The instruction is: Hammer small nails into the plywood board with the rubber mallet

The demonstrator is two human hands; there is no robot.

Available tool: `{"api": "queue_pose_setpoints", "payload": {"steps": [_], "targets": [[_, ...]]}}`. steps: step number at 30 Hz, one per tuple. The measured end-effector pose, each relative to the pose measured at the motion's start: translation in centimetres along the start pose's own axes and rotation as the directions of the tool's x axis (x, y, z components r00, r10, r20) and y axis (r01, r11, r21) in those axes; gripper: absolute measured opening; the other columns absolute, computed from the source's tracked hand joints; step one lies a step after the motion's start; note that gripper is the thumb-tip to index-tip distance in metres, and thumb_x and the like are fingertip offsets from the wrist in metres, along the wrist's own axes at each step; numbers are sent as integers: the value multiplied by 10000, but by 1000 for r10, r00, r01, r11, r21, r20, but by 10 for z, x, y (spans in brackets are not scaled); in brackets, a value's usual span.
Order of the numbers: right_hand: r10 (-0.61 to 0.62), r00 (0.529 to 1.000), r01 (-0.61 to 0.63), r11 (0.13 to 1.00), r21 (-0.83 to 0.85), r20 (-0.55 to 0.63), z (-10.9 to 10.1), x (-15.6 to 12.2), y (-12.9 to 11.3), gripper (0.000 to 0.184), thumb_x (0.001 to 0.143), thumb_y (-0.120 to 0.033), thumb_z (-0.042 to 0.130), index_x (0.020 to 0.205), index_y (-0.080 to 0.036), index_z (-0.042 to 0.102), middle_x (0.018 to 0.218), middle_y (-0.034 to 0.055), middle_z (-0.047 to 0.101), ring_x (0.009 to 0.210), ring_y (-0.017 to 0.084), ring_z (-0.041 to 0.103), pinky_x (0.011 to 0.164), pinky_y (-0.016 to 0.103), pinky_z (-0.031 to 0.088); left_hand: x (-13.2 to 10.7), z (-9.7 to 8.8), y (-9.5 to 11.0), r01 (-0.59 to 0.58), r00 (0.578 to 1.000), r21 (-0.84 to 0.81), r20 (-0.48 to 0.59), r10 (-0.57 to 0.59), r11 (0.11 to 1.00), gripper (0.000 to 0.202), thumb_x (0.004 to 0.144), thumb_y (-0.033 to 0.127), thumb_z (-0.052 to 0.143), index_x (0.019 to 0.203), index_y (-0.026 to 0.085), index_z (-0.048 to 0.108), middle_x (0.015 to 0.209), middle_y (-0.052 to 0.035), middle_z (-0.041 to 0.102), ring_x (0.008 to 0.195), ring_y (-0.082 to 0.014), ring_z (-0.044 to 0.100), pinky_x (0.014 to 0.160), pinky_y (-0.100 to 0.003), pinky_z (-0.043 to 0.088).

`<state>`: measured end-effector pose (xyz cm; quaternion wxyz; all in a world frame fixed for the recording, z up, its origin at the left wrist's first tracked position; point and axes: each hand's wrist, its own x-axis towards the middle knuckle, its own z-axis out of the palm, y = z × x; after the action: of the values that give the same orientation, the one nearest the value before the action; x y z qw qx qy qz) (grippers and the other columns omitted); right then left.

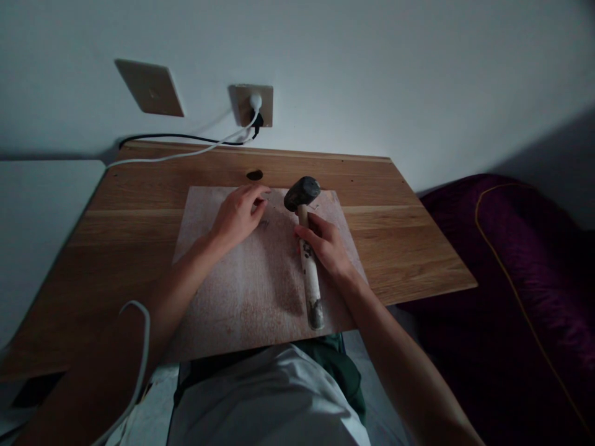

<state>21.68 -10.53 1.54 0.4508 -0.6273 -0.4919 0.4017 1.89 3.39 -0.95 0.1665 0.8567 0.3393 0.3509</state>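
My right hand [326, 243] is closed around the pale, stained wooden handle of a hammer [312, 282]. Its dark, blocky head points up and away from me, above the far part of a board [242, 291]. Over the board's far edge, my left hand [239, 210] has thumb and forefinger drawn close together. Whatever sits between those fingertips is too small to make out. Thin, nail-like bits [264, 222] lie on the board just below the left fingertips, and more show beside the hammer head. The reddish, worn board rests on a wooden desk [400, 241].
A round cable hole [255, 175] opens in the desk behind the board. White and black cables run from a wall socket [267, 114] along the desk's back. A white panel [41, 241] borders the left; purple fabric [469, 248] lies right. A white cord [143, 347] crosses my left arm.
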Motion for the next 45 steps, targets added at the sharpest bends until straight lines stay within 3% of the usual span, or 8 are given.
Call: {"api": "queue_pose_setpoints", "payload": {"steps": [7,20,40,45], "targets": [[-19,1000,19,998,52,0,2,-1,-1,275,866,-505,711,893,-253,605,723,-15,589,661,176,517,611,334,391,-1,2,1,-21,998,0,53,21,1000,156,965,125,622,1034,211,732,1045,-61,796,997,-229,746,964,-409,604],[-11,1000,11,996,90,-1,2,1,0,299,853,-515,738,950,-250,637,772,5,621,709,195,568,630,339,427,-1,2,3,11,998,-4,58,-11,1000,265,884,45,654,1095,199,695,1071,-66,780,952,-212,744,936,-390,614],[-10,1000,11,997,76,-11,2,-1,-1,280,866,-513,724,934,-254,642,740,-5,609,697,196,571,633,340,439,-2,4,-1,38,999,21,22,-39,999,267,903,59,609,1108,200,704,1070,-72,762,929,-206,740,906,-373,612],[-14,1000,14,998,66,-6,0,-1,-1,277,865,-504,737,885,-252,622,740,-5,614,680,188,562,619,336,441,-2,1,5,32,997,-26,69,-30,999,338,877,6,613,1152,186,695,1107,-76,750,945,-196,734,900,-353,611]]}}
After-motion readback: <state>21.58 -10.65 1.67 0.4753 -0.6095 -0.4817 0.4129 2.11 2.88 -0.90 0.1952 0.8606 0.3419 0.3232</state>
